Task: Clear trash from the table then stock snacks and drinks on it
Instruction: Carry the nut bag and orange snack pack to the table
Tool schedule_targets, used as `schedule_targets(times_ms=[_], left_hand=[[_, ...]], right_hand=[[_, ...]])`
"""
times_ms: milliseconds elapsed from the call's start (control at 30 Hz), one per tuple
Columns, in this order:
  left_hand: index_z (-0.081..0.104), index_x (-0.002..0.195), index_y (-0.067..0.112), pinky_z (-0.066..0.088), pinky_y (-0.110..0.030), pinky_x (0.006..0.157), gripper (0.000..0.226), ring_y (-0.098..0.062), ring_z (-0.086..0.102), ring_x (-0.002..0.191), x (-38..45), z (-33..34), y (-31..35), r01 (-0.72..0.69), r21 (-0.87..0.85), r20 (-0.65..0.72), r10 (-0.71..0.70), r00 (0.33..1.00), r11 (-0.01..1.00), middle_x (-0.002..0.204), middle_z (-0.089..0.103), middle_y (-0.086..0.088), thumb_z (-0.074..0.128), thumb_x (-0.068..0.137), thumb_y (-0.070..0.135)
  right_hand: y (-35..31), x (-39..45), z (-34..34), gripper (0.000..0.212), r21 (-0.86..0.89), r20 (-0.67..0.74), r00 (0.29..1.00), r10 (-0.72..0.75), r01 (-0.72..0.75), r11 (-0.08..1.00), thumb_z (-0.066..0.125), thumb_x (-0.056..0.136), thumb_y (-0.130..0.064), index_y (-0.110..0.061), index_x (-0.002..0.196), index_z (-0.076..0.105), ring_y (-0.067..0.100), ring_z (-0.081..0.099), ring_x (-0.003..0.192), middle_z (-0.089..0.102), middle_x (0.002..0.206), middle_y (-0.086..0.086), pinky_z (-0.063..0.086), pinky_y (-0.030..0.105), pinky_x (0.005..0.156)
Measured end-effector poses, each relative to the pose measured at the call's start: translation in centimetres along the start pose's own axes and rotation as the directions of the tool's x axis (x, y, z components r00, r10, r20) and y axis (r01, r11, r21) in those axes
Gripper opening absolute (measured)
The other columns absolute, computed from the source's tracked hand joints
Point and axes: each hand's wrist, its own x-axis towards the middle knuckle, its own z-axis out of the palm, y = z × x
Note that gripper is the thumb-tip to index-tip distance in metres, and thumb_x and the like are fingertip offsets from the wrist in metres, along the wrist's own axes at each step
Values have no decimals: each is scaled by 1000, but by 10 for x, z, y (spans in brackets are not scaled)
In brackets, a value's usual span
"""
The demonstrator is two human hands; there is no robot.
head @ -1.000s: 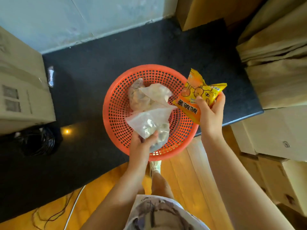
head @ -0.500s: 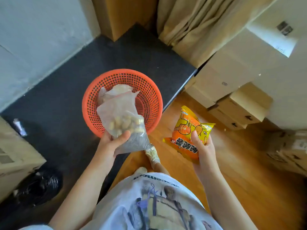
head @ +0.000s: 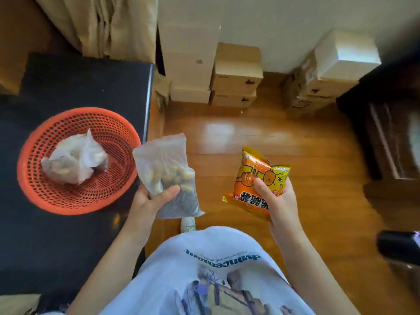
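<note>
My left hand grips a clear plastic bag of peanuts, held just past the right edge of the black table. My right hand grips a yellow-orange snack packet over the wooden floor. An orange perforated basket rests on the table to the left, with another crumpled clear bag lying inside it.
Cardboard boxes are stacked along the far wall, more boxes to the right. Beige curtains hang behind the table. Dark furniture stands at the right. A dark object sits at the right edge. The wooden floor lies between.
Both hands have drawn away from the basket to the right, carrying the peanut bag and the snack packet off the table. The view has swung right toward the floor and boxes.
</note>
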Motion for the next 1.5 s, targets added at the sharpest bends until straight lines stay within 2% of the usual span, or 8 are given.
schedule_targets(times_ms=[300,400,600,833,1033,1167,1400,1500], left_hand=[[60,102,31,52,-13,61,60,-4,70,86,-14,161,-16,-26,238,376,-68,924,971,90,74,14,78,46,44],[56,102,34,51,-11,59,63,0,69,83,-40,227,-35,-65,330,482,-109,869,942,89,73,17,77,44,46],[57,99,37,48,-6,57,50,6,67,78,-96,361,-87,-177,458,614,-166,772,871,88,71,16,81,55,38],[56,110,28,51,-9,56,57,-6,67,86,-161,479,-147,-258,540,706,-265,656,801,102,68,5,73,57,43],[59,98,34,50,-10,55,54,-4,70,81,-170,549,-174,-278,594,736,-370,568,755,88,74,17,86,52,43],[62,108,25,54,-19,64,65,-13,71,90,-167,610,-195,-294,592,768,-414,488,751,98,75,5,80,50,46],[60,115,22,55,-29,75,69,-16,69,96,-186,741,-228,-395,541,841,-470,269,742,105,72,1,76,54,49],[63,105,33,55,-21,69,54,-9,69,94,-197,797,-229,-423,527,847,-499,184,737,100,73,8,76,54,48]], right_hand=[[41,-69,-164,65,210,-411,910,63,27,977,73,54,-45,-33,114,50,17,69,91,67,106,-2,59,34,74],[61,-98,-221,68,313,-521,846,113,66,947,72,56,-42,-31,118,49,16,69,90,67,105,-3,58,27,67],[104,-162,-343,63,449,-694,689,208,188,873,76,50,-43,-40,108,51,18,66,99,66,107,-8,56,40,81],[149,-210,-449,75,519,-781,558,280,331,788,77,53,-43,-38,121,46,19,63,108,63,119,-5,55,41,85],[175,-227,-504,71,544,-821,449,353,425,723,75,56,-44,-39,121,47,10,66,98,65,114,-10,59,26,66],[182,-229,-546,67,535,-842,364,399,463,706,74,58,-42,-39,119,48,14,66,101,64,117,-6,58,34,75],[170,-214,-637,56,488,-868,218,446,538,687,73,63,-38,-38,114,51,4,69,86,66,107,-10,56,21,57],[153,-202,-678,40,476,-873,202,445,556,681,72,68,-30,-39,103,54,2,70,81,68,101,-13,57,23,58]])
